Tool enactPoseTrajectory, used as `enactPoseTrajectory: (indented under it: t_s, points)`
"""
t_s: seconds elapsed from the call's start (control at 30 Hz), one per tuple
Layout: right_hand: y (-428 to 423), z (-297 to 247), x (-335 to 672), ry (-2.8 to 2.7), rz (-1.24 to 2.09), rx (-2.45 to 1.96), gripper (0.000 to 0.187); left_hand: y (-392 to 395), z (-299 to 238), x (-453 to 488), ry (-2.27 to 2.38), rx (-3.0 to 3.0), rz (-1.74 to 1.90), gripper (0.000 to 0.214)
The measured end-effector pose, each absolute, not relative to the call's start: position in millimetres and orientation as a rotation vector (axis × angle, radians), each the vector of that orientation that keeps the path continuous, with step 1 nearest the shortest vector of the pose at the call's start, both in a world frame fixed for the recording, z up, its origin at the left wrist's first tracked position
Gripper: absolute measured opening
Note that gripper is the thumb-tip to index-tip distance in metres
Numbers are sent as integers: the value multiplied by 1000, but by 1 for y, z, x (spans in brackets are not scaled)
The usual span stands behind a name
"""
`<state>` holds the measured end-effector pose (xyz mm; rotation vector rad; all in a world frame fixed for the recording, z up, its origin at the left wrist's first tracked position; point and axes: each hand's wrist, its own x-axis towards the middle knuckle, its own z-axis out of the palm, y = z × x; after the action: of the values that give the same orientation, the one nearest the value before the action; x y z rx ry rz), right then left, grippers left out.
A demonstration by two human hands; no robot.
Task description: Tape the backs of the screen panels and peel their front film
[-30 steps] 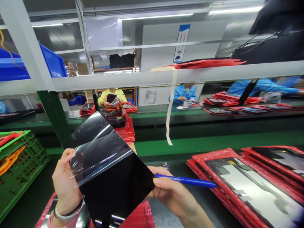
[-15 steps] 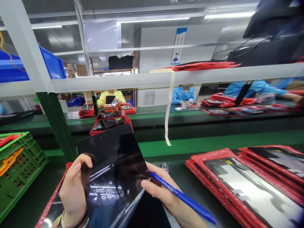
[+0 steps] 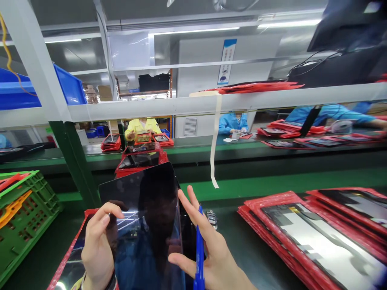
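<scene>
My left hand (image 3: 98,243) grips a glossy black screen panel (image 3: 145,225) by its left edge, thumb and fingers bent around it. The panel is tilted up and mirrors the ceiling lights. My right hand (image 3: 217,253) is beside the panel's right edge, fingers stretched upward and thumb reaching over the glass; whether the thumb touches it I cannot tell. A blue pen (image 3: 199,249) is tucked in that hand and points upward. Just beyond the right fingers a small metallic object (image 3: 212,219) lies on the dark bench (image 3: 231,229).
Red-wrapped screen panels (image 3: 305,237) lie stacked at right. A green crate (image 3: 36,229) stands at left, with another wrapped panel (image 3: 72,262) beside my left hand. More wrapped panels (image 3: 139,160) sit ahead. Tape (image 3: 214,149) hangs from a white rail (image 3: 151,111). Co-workers sit opposite.
My right hand has opened out its fingers and turned more upright, and the pen has swung from slanting to nearly vertical. The panel has turned slightly, still in my left hand.
</scene>
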<state>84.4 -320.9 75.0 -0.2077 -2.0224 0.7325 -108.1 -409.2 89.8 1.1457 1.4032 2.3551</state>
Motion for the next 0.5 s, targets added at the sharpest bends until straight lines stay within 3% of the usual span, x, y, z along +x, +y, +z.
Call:
enactPoseTrajectory:
  t_s: [0.13,0.27,0.37,0.5]
  points:
    - [-323,80,90,-2064,605,-197,86,-409,92,-105,1423,1177,2306,19]
    - [-324,79,90,-1950,618,-108,71,-410,92,-102,1572,1285,2224,11]
    - [-324,75,89,-1787,615,-69,63,-413,91,-99,1605,1406,2179,14]
    - [-328,70,89,-1622,551,-87,67,-417,91,-93,1597,1599,2100,19]
